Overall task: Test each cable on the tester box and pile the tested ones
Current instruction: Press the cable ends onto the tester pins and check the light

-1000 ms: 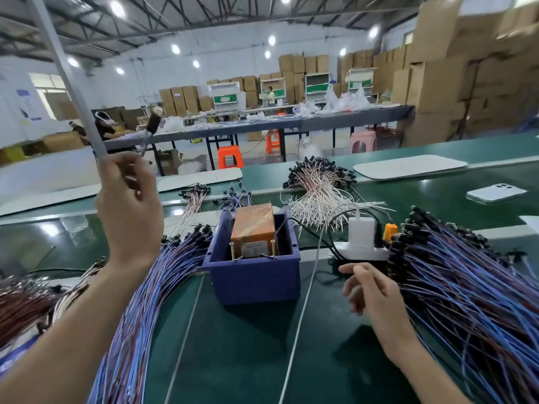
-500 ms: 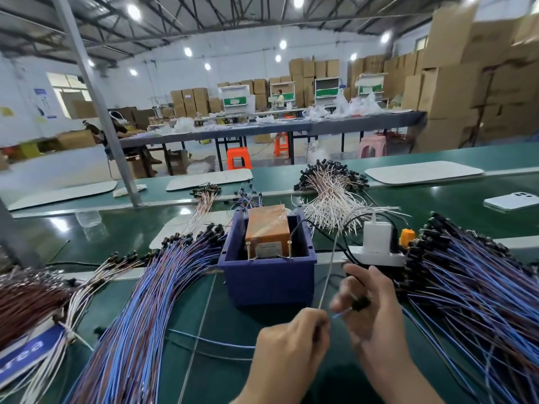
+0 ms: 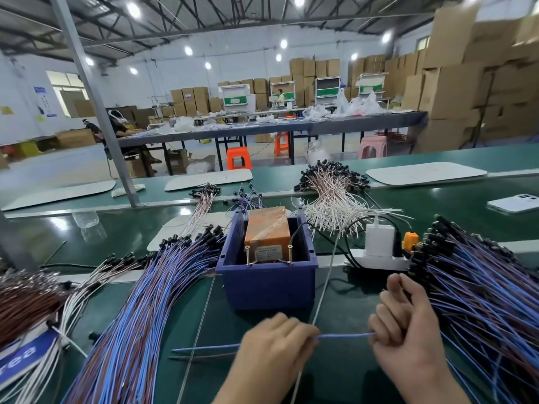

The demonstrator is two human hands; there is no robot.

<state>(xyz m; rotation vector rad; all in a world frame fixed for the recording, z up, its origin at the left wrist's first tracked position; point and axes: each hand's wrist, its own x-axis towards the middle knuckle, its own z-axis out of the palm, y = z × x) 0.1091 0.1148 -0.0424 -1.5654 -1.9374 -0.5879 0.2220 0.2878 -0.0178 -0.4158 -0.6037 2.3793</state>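
Head view: blue "rea" label (image 3: 22, 358) among cables (image 3: 71, 304)

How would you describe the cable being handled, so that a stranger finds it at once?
Find the dark blue bin holding the orange tester box, mid-bench. Just in front of it, nearer the camera, the left hand and right hand pinch one blue cable stretched between them. Unlike the heaped bundles on either side, it is single and straight.
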